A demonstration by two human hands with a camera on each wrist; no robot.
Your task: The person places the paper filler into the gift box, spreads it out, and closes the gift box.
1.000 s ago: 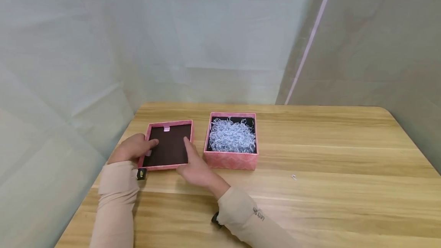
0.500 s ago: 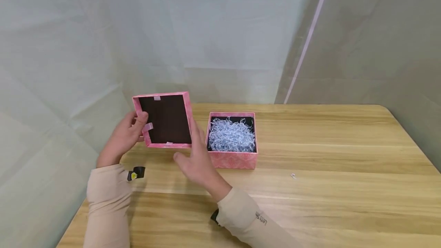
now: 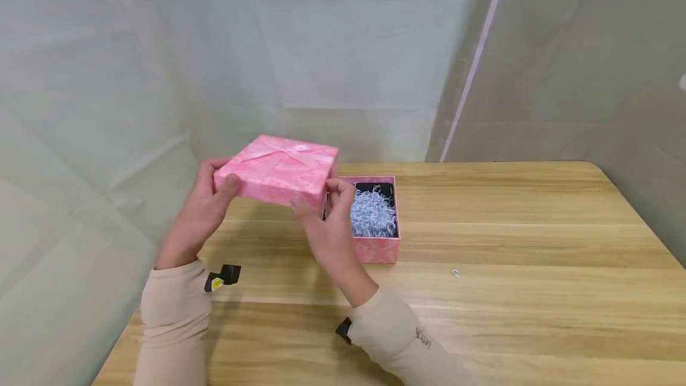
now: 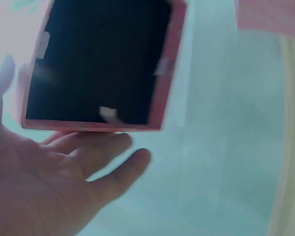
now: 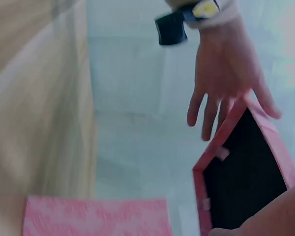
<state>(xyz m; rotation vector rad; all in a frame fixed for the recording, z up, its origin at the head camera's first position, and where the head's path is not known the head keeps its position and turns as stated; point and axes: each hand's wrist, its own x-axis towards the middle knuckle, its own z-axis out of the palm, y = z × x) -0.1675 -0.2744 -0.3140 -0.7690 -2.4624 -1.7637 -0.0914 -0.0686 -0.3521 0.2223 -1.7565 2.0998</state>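
Note:
A pink patterned box lid (image 3: 284, 165) with a ribbon bow is held above the table, bow side up and tilted. My left hand (image 3: 200, 213) grips its left end, thumb on the front side. At the right front corner my right hand (image 3: 337, 243) pinches the lid between thumb and bent fingers. From below, the left wrist view shows the lid's black inside (image 4: 103, 59) with small pale ribbon tabs. The matching box base (image 3: 377, 250) stands on the table to the right, filled with pale shredded paper (image 3: 373, 213); the lid and right hand hide its left part.
The wooden table (image 3: 509, 314) extends to the right of the box. A small white paper scrap (image 3: 455, 273) lies on it. Pale sheeting (image 3: 343, 64) hangs behind the table and along its left side.
Both hands have lifted the lid off the table and turned it from inside up to bow side up. It has moved right, partly in front of the box base, which has stayed put.

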